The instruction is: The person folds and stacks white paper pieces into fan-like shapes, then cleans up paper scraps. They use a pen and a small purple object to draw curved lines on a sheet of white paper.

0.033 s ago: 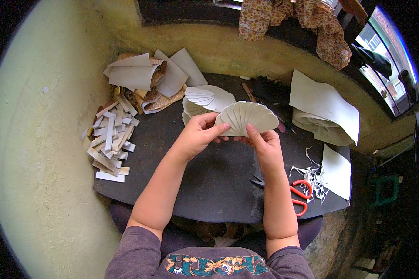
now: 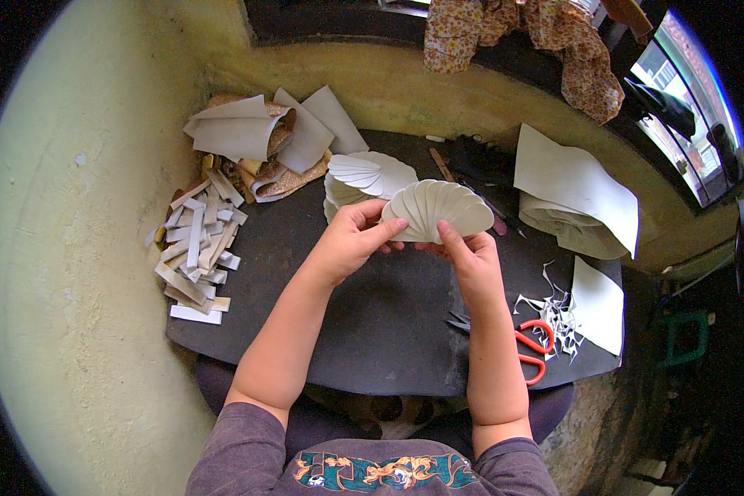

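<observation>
Left hand: the person's left hand (image 2: 355, 240) pinches the near left edge of the fan, thumb on top and fingers curled underneath.
Right hand: the right hand (image 2: 469, 256) grips the near edge further right, its thumb pressed flat on the pieces.
Handling the fan: I'd say a light, even pinch serves best, firm enough that no piece slides yet soft enough to leave no crease. Easing the pieces round one at a time, with the thumbs close to where they gather, should keep the steps even.
What to watch: too hard a squeeze could bend these thin shapes; too loose a one could let the outer ones slip.
Fan of white pieces (image 2: 438, 207): held up above the far middle of the surface (image 2: 372, 322), between both hands. Thin, smooth, off-white shapes with rounded far ends overlap like petals, spread at the far side and bunched toward the thumbs.
Material: from here I can't fairly tell whether it is card or thin foam, and the fingers hide the near ends.
Second pile (image 2: 380, 172): similar white shapes, just beyond the fan and to its left.
</observation>
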Demonstrator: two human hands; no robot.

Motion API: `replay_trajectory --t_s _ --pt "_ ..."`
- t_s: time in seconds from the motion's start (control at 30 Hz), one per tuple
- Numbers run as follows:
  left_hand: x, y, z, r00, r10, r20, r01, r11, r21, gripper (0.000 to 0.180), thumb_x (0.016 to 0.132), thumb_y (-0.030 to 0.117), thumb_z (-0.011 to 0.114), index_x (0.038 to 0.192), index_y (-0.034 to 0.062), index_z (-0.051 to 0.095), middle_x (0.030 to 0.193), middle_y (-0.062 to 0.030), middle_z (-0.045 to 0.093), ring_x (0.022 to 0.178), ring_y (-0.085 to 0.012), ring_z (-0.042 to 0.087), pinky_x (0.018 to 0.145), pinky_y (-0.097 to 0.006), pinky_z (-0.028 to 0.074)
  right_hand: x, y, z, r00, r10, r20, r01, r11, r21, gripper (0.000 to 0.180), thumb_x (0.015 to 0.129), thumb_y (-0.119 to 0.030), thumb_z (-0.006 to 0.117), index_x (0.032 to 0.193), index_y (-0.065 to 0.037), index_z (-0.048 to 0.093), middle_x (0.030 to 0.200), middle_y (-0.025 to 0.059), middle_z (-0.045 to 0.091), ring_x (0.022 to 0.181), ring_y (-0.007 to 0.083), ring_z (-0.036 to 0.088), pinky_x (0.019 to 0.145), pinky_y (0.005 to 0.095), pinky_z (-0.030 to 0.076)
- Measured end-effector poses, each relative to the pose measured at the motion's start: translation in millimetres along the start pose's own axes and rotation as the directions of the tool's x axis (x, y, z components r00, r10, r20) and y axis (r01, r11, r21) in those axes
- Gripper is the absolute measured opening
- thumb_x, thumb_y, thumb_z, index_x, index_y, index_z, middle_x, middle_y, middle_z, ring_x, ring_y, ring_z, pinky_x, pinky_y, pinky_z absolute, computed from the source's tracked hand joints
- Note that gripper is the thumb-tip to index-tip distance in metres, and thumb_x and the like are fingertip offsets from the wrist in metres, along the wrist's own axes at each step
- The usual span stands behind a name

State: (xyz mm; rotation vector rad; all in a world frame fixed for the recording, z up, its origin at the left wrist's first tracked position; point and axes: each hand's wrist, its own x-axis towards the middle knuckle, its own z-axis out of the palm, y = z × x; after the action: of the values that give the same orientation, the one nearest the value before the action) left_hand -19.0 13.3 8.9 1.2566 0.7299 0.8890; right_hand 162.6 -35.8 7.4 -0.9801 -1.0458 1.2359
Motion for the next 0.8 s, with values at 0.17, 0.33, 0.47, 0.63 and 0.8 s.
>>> replay_trajectory --t_s 0.17,0.33,0.47,0.63,0.8 --pt "0.5 -1.8 -1.7 1.0 0.005 -0.015 -0.005 1.0 -0.017 0.024 0.086 0.023 0.066 0.099 0.0028 0.065 0.084 -0.0026 0.065 0.072 -0.0093 0.06 0.064 -0.023 0.046 -1.9 -6.6 -4.3 0.998 0.05 -0.022 -0.052 0.994 -0.095 0.028 0.087 -0.014 0.064 0.11 0.001 0.059 0.101 0.0073 0.064 0.089 0.0157 0.061 0.076 0.0291 0.049" --pt "0.6 -4.7 -0.5 1.0 -0.004 0.028 0.004 1.0 -0.015 0.024 0.086 0.023 0.066 0.098 0.0026 0.065 0.086 -0.0028 0.065 0.073 -0.0099 0.06 0.067 -0.024 0.048 -3.4 -9.3 -1.1 0.996 0.041 -0.074 -0.045 0.997 -0.056 0.029 0.083 -0.012 0.068 0.108 -0.002 0.06 0.098 0.0036 0.064 0.084 0.0118 0.059 0.072 0.0254 0.044" --pt "-0.2 -3.4 1.9 0.999 -0.001 0.033 0.003 0.998 -0.062 0.026 0.087 0.023 0.065 0.103 0.0019 0.063 0.09 -0.0043 0.066 0.077 -0.011 0.061 0.069 -0.024 0.05 -0.7 -1.5 -5.1 0.995 0.043 -0.085 -0.043 0.999 0.012 0.028 0.083 -0.011 0.068 0.109 -0.003 0.06 0.099 0.0033 0.064 0.086 0.0111 0.058 0.072 0.0255 0.044" --pt "-0.4 -2.8 3.3 0.999 -0.016 -0.031 0.01 0.983 -0.185 0.03 0.089 0.02 0.063 0.112 0.001 0.06 0.095 -0.006 0.066 0.082 -0.0125 0.063 0.072 -0.026 0.051 1.7 6.4 -4.3 0.99 -0.024 -0.141 0.034 0.997 0.069 0.027 0.085 -0.01 0.066 0.11 -0.004 0.059 0.101 0.0026 0.063 0.086 0.0106 0.058 0.073 0.0246 0.043" --pt "2.5 -12.5 8.8 0.994 0.076 -0.083 -0.086 0.988 -0.126 0.026 0.09 0.022 0.062 0.107 0.0018 0.063 0.092 -0.0016 0.066 0.078 -0.0078 0.06 0.07 -0.023 0.047 -0.1 8.0 8.8 0.978 -0.07 -0.195 0.09 0.992 0.093 0.026 0.086 -0.011 0.066 0.11 -0.006 0.059 0.1 0.0013 0.063 0.086 0.0102 0.058 0.072 0.0236 0.043"
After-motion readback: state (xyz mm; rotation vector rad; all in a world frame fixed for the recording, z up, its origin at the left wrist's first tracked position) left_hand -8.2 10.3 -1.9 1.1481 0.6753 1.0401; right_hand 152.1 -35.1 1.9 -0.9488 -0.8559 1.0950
